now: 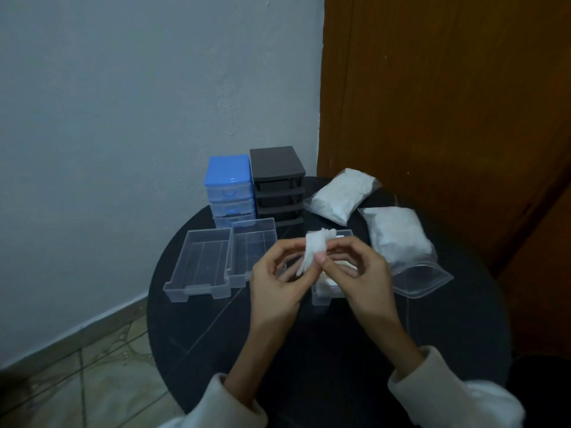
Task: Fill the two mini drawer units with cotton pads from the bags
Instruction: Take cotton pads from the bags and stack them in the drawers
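Both hands hold a small stack of white cotton pads [312,250] above the round black table [216,329]. My left hand [275,281] pinches the stack from the left and my right hand [355,274] pinches it from the right. Under the hands lies a clear drawer [323,293] with white pads inside, mostly hidden. Two empty clear drawers [200,267] [251,245] lie side by side to the left. At the back stand a blue drawer unit [228,186] with its drawers in and a dark grey unit [278,180] with empty slots.
Two clear bags of cotton pads sit at the right: a sealed-looking one [340,194] at the back and another [398,236] nearer, its mouth [423,279] lying toward me. A grey wall is behind, a wooden door [448,118] at the right, tiled floor at the left.
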Action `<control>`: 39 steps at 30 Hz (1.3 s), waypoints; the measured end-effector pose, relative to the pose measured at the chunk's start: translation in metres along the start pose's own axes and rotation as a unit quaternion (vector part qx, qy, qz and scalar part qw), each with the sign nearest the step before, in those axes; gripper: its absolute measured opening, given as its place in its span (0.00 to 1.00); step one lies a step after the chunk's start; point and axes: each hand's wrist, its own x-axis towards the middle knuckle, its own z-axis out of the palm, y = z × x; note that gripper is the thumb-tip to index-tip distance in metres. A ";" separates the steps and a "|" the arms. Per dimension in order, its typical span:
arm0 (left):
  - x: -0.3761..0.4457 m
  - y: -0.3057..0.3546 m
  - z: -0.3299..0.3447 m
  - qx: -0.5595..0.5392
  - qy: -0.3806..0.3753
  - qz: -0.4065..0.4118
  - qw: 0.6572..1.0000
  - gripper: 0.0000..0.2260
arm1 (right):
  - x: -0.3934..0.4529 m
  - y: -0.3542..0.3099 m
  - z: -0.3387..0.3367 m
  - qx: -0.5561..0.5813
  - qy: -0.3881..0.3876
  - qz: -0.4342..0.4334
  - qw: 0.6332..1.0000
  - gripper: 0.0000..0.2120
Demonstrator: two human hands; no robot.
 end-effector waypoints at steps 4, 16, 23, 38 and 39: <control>-0.001 -0.001 -0.003 0.052 -0.017 0.022 0.998 0.12 | 0.003 0.000 0.001 -0.008 0.025 -0.001 1.000 0.05; -0.001 -0.002 -0.002 0.097 -0.021 0.033 0.995 0.17 | 0.006 0.001 -0.009 -0.004 0.000 0.008 1.000 0.04; 0.000 -0.002 -0.001 0.110 -0.021 0.040 0.993 0.14 | 0.007 0.000 -0.012 -0.010 -0.007 0.024 1.000 0.05; 0.001 -0.002 0.000 0.077 -0.007 0.027 0.997 0.12 | 0.004 -0.005 -0.014 -0.025 -0.018 0.006 1.000 0.07; 0.001 -0.001 0.001 0.074 -0.001 0.026 0.997 0.12 | 0.004 -0.005 -0.014 -0.026 -0.024 0.004 0.999 0.06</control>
